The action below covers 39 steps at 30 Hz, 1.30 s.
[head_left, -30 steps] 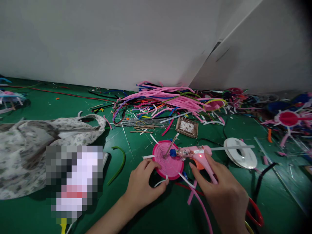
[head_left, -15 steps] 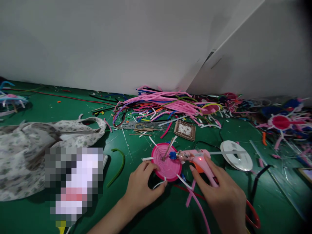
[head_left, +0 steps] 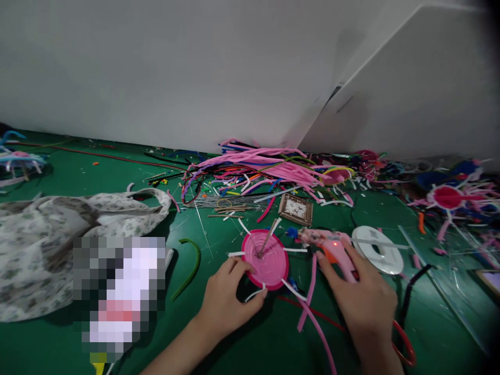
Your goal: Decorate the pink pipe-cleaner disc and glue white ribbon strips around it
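Observation:
A pink coiled disc (head_left: pixel 269 268) with white strips sticking out around its rim lies before me, and a thin brown stick (head_left: pixel 267 239) rises from its centre. My left hand (head_left: pixel 230 291) grips the disc's lower left edge between thumb and fingers. In my right hand (head_left: pixel 355 286) is a pink glue gun (head_left: pixel 332 247) with a lit red light, its blue-tipped nozzle pointing left and apart from the disc. A long pink fuzzy strip (head_left: pixel 318 333) runs from below the disc toward the table's near edge.
A phone (head_left: pixel 128 291), blurred out, lies by a patterned cloth bag (head_left: pixel 39 250) at left. Behind are a pile of pink fuzzy strips (head_left: pixel 269 161), a small framed piece (head_left: pixel 296 209) and a white spool (head_left: pixel 378 250). A similar pink piece (head_left: pixel 449 197) stands at right.
My right hand has drawn the glue gun back to the right, away from the disc. The left hand keeps its hold on the disc, almost unmoved.

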Each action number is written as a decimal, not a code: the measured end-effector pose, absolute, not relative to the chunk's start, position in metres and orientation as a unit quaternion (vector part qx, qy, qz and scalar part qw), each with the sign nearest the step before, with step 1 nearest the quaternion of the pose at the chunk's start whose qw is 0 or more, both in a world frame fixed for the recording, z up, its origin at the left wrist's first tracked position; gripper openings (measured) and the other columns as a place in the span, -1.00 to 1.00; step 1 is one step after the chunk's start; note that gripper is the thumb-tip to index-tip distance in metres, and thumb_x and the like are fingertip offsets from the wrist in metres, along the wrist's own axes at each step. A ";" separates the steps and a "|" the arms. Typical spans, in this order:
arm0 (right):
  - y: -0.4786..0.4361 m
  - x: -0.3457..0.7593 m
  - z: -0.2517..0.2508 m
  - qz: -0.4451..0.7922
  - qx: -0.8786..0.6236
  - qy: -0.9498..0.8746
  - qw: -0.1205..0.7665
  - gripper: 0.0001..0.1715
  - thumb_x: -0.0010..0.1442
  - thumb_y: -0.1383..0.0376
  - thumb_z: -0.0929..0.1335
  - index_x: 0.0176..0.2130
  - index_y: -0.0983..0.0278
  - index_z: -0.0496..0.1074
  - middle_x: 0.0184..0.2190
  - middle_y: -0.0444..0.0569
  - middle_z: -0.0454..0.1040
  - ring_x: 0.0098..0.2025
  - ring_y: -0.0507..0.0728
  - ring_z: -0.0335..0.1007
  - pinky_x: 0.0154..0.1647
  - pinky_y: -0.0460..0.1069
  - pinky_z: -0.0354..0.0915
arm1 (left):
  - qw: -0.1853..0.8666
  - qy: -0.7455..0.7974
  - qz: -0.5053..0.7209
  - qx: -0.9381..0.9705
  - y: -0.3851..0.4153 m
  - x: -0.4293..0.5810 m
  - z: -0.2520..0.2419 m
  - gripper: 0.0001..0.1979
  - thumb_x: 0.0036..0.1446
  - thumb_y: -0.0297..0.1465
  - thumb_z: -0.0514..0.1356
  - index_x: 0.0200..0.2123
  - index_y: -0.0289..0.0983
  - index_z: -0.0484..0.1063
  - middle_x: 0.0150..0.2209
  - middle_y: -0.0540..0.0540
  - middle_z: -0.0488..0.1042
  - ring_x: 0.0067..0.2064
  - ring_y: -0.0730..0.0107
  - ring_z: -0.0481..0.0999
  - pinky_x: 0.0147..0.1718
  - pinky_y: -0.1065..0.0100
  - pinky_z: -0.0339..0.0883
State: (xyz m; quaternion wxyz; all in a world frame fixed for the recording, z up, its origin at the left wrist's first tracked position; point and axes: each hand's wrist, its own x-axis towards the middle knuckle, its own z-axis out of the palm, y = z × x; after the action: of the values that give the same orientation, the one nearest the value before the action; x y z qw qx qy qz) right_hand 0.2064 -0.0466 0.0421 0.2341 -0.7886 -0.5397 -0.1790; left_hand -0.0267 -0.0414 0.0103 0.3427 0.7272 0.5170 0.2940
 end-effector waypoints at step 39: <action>-0.017 0.147 0.023 0.107 -0.606 -0.787 0.042 -0.81 0.25 0.39 0.23 -0.29 0.28 0.42 -0.30 -0.01 0.42 -0.20 0.20 0.23 -0.18 0.10 0.19 | 0.265 0.503 0.288 0.770 -0.043 -0.025 0.007 -0.74 -0.07 -0.31 0.25 -0.25 -0.17 0.36 -0.21 -0.09 0.46 -0.20 0.23 0.50 -0.32 0.29 0.42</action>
State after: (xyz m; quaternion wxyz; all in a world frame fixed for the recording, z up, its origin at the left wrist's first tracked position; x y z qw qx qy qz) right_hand 0.1473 -0.0172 0.0234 0.0421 -0.6059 -0.7871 0.1072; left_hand -0.0252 -0.0428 0.0069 0.2646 0.7704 0.5034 0.2882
